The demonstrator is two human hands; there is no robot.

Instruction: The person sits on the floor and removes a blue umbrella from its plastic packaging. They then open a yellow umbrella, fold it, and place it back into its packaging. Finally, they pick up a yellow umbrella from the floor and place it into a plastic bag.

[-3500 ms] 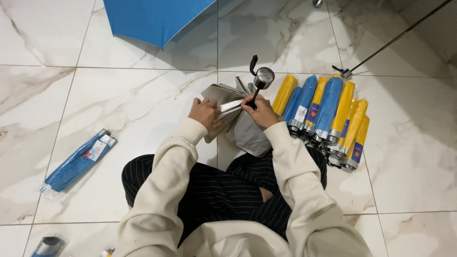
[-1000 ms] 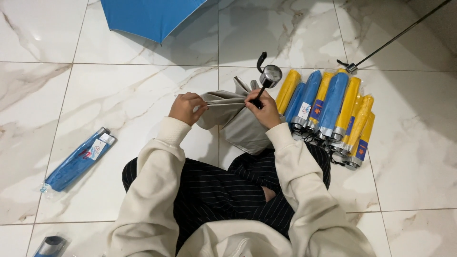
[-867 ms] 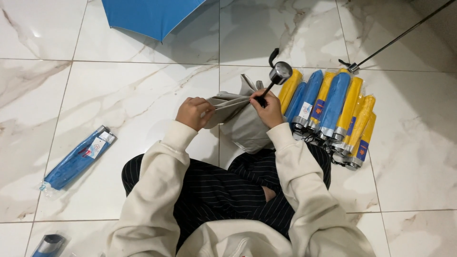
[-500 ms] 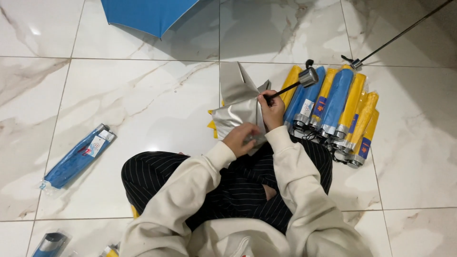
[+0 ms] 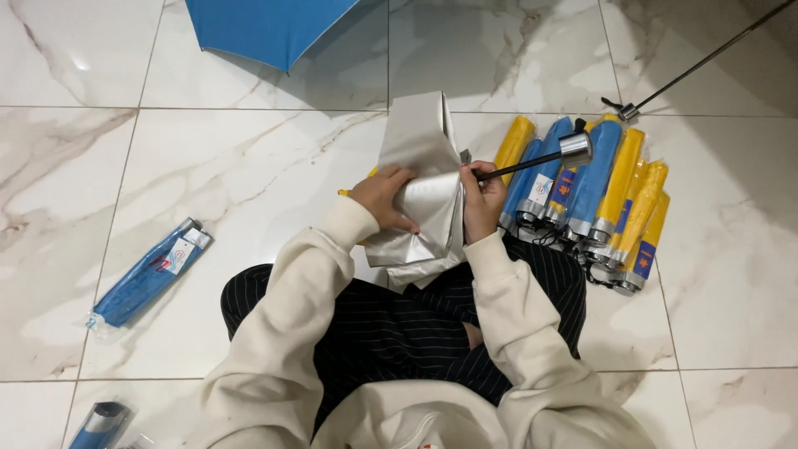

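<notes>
White marble tile floor [image 5: 249,166], bagged folded umbrellas [image 5: 594,195], blue wrapped umbrella [image 5: 150,273], open blue umbrella [image 5: 266,29]

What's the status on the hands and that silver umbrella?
Left hand pressed on the silver umbrella canopy; right hand gripping its black shaft. Pile of packaged blue and yellow umbrellas lies close beside the right hand.

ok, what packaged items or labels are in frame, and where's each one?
Stack of wrapped folded umbrellas: floor at right, blue and yellow tubes, small white or blue labels.
Single wrapped blue umbrella: floor at left, clear sleeve, white tag.
Another wrapped blue item: bottom-left edge, mostly cut off.
</notes>
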